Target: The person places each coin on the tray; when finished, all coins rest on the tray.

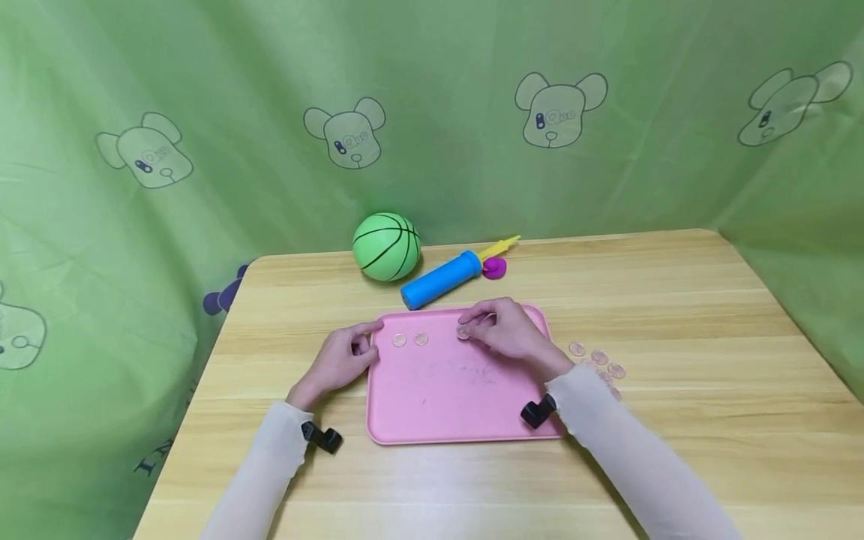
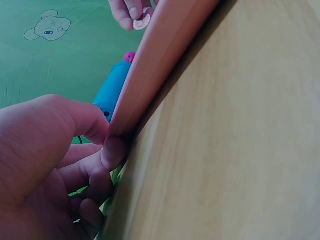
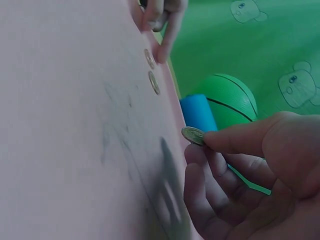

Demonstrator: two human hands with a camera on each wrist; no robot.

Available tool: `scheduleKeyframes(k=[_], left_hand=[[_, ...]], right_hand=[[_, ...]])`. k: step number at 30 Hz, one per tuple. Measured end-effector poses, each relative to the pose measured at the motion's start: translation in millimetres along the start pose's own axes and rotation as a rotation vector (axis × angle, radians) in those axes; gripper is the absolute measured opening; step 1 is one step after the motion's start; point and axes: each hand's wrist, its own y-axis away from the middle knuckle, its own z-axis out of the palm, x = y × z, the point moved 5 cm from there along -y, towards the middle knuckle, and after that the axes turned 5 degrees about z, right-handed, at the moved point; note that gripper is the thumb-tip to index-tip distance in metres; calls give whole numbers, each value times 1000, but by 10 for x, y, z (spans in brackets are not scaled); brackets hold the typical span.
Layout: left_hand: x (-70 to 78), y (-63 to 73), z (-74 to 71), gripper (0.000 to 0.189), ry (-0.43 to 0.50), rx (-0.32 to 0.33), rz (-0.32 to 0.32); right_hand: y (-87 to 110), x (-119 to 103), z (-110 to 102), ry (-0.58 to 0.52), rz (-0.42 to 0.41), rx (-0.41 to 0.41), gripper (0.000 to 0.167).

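Note:
A pink tray (image 1: 439,390) lies on the wooden table, with two coins (image 1: 400,340) side by side near its far left corner. My left hand (image 1: 343,358) grips the tray's left edge near that corner, thumb at the rim (image 2: 132,85) and the fingers around the corner. Over the far part of the tray, my right hand (image 1: 502,330) pinches a round coin (image 3: 193,135) between thumb and fingers. In the right wrist view this coin is tilted and held above the tray surface. Several more coins (image 1: 599,358) lie on the table past the tray's right edge, some partly hidden by the right sleeve.
Behind the tray lie a blue hand pump (image 1: 442,280) with a yellow nozzle (image 1: 501,247), a purple object (image 1: 495,268) and a green ball (image 1: 387,247) with black lines. A green curtain (image 1: 445,187) with printed bear heads hangs around the table (image 1: 709,322).

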Motion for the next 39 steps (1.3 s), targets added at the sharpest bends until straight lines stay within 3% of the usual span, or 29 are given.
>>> scheduleKeyframes(k=[6,18,39], left_hand=[[-17,-4,-3,51,5,0,-7],[-22,-3,-5,51,12,0,-12],[-24,3,-1,51,19,6,-10]], right_hand=[[-67,-65,143,-7,-5,-36,13],[-184,-149,306,33,-40,-25,10],[-187,-177,336,107,-13,19,14]])
